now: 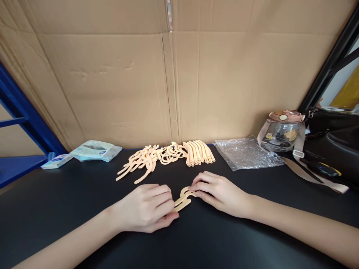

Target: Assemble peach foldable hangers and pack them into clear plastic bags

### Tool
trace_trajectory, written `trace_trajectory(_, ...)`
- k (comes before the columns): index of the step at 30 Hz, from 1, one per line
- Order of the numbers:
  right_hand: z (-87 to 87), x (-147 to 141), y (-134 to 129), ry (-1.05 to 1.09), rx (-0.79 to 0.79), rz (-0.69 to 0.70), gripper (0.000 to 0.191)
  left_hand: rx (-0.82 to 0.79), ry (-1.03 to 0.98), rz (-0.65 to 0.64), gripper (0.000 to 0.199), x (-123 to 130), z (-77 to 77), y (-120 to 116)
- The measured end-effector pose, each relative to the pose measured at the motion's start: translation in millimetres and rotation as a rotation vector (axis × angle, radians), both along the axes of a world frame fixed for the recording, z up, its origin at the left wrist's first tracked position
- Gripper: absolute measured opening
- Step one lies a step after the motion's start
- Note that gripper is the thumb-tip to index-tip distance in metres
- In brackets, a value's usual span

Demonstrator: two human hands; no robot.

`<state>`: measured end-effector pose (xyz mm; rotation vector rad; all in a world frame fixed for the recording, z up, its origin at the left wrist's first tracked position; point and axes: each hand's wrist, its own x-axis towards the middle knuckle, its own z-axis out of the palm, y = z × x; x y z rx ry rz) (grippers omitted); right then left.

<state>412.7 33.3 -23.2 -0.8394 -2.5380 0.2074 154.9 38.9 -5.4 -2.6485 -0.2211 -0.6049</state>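
Note:
My left hand point(151, 208) is closed on the left end of some cream curved plastic pieces point(183, 203), low over the black table. The fingers of my right hand point(217, 192) pinch the hooked right end of the same pieces. Part of them is hidden under my left fingers. Behind my hands lie a loose pile of long curved pieces point(146, 158), a heap of hook-shaped pieces point(169, 154) and a neat stack of curved pieces point(198, 152).
A clear plastic bag point(241, 151) lies at the back right, beside a strapped bottle point(282, 132) and a black bag point(336, 138). Tissue packs point(95, 150) rest at the back left. A cardboard wall point(117, 82) closes off the table's far edge.

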Motion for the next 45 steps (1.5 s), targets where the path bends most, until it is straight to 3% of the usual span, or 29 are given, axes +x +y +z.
trace_trajectory(6, -1.3, 0.5, 0.5, -0.012, 0.024, 0.003, 0.024, -0.237, -0.032, 0.105, 0.009, -0.6, -0.4, 2.8)
trace_trajectory(9, -2.8, 0.1, 1.1, -0.012, 0.037, -0.002, 0.024, -0.317, -0.089, 0.241, 0.022, -2.4, -1.7, 10.7)
trace_trajectory(14, -3.1, -2.5, 1.8, -0.008, 0.043, -0.016, 0.022, -0.282, -0.148, 0.578, 0.042, -2.6, -8.7, 35.7)
trace_trajectory(17, -2.9, -3.7, 2.5, -0.01, 0.046, -0.02, 0.023, -0.317, -0.141, 0.671, 0.051, 0.7, -12.1, 48.8)
trace_trajectory(45, -4.5, -0.8, 1.6, -0.014, 0.063, -0.022, 0.023, -0.393, -0.046, 0.606, 0.044, 2.0, -9.8, 53.0)
